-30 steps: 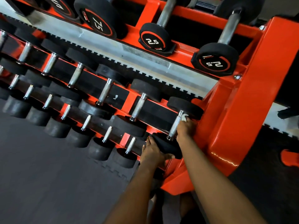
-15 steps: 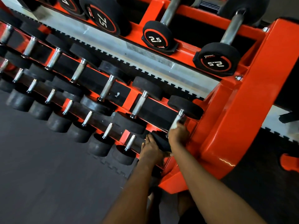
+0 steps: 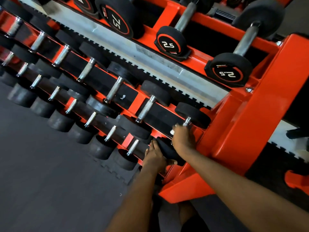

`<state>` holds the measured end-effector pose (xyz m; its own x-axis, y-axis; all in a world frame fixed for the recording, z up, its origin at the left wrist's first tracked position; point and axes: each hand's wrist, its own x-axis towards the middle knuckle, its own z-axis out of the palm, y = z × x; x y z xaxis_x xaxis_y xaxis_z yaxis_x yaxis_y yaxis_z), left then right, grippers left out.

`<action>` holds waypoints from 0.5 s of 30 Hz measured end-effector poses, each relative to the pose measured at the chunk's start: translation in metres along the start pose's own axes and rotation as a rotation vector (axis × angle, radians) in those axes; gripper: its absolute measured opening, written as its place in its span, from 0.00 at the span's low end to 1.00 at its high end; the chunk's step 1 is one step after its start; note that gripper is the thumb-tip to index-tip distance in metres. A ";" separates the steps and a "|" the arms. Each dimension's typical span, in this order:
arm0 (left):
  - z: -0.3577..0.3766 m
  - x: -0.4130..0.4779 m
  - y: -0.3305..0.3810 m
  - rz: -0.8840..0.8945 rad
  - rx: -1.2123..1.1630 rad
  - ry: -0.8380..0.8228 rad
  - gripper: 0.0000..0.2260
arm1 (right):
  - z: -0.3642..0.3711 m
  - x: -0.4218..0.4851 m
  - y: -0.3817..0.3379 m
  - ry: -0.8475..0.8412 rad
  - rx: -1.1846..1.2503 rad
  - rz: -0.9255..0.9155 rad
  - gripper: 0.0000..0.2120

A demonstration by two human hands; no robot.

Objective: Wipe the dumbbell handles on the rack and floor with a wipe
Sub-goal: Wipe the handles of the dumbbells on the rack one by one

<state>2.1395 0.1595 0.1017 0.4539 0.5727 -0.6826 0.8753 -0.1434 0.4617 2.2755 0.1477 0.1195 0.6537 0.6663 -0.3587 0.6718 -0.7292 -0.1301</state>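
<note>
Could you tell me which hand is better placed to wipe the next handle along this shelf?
Right: the right hand grips the wipe on the end handle, beside the next handle; the left hand only holds that dumbbell's black head.

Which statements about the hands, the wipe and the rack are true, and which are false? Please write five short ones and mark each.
1. The right hand grips a white wipe around a handle. True.
2. The left hand hangs free and touches nothing. False: it holds the black head at the near end of that handle.
3. The rack is blue. False: it is orange-red.
4. Two 2.5 dumbbells sit on the top shelf. True.
5. The handle being wiped is on the floor. False: it is on the rack, at the right end of a tier.
</note>
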 end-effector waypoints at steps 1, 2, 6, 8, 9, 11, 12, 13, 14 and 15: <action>0.000 -0.001 0.000 0.011 0.005 0.006 0.61 | -0.004 0.011 -0.004 0.034 -0.067 -0.090 0.12; 0.001 -0.001 0.001 0.020 0.012 0.008 0.61 | -0.006 0.020 -0.007 0.035 -0.154 -0.186 0.13; 0.004 0.003 -0.004 0.026 0.013 0.021 0.62 | 0.003 0.034 -0.003 -0.275 -0.491 -0.481 0.12; 0.007 0.005 -0.005 0.029 0.013 0.028 0.62 | 0.009 0.033 -0.001 -0.361 -0.607 -0.623 0.14; 0.007 0.005 -0.006 0.025 0.012 0.032 0.62 | 0.011 0.034 -0.002 -0.371 -0.643 -0.667 0.14; 0.007 0.006 -0.005 0.020 0.011 0.035 0.62 | 0.008 0.044 -0.004 -0.357 -0.760 -0.668 0.13; 0.008 0.007 -0.006 0.019 0.008 0.032 0.62 | 0.004 0.050 -0.006 -0.325 -0.827 -0.645 0.13; 0.008 0.007 -0.006 0.016 0.000 0.032 0.63 | -0.003 0.056 -0.008 -0.301 -0.886 -0.605 0.13; 0.009 0.006 -0.006 0.014 -0.006 0.034 0.63 | -0.007 0.060 -0.009 -0.289 -0.943 -0.566 0.14; 0.009 0.006 -0.006 0.013 -0.006 0.039 0.63 | -0.010 0.062 -0.010 -0.289 -0.990 -0.535 0.14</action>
<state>2.1384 0.1565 0.0895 0.4586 0.6021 -0.6536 0.8681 -0.1464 0.4743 2.3123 0.1978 0.1076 0.1857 0.6988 -0.6908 0.9001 0.1610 0.4048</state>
